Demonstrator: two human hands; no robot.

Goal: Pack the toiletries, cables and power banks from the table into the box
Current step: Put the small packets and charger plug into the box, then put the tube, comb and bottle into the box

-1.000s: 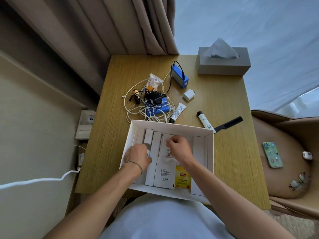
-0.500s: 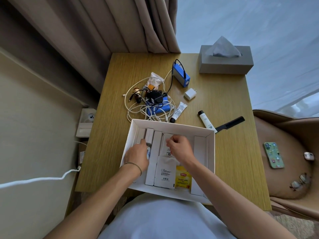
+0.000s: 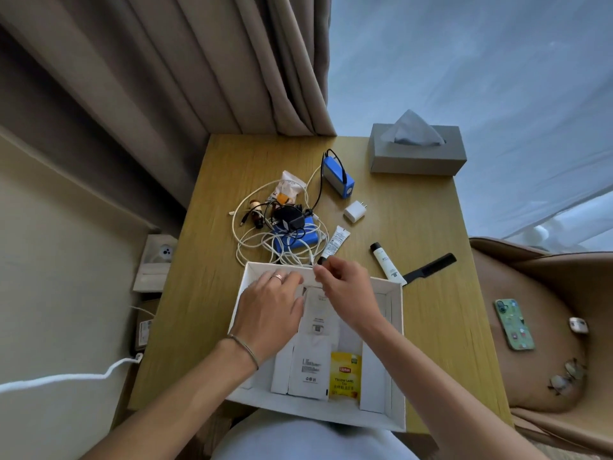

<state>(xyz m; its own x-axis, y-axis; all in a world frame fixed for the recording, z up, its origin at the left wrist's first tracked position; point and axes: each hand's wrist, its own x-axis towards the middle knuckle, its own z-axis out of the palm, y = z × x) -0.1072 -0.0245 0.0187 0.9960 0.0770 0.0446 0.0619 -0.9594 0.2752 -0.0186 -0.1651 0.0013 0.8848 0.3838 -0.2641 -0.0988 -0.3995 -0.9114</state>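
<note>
Two hands work at the box (image 3: 398, 343) on the desk (image 3: 428, 254). Left hand (image 3: 270, 310) lies spread flat inside; right hand (image 3: 346, 290) pinches a white cable (image 3: 265, 242) at the far rim

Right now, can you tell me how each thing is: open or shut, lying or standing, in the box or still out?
White cardboard box: open, holding packets.
Yellow tea bag packet: flat in the box.
Tangled white cables: out on the table.
Flat blue power bank: under the cables.
Small blue power bank: on its edge, cable plugged in.
White tube with black cap: lying, capped.
Left hand: flat in the box.
Right hand: pinching a cable end.
</note>
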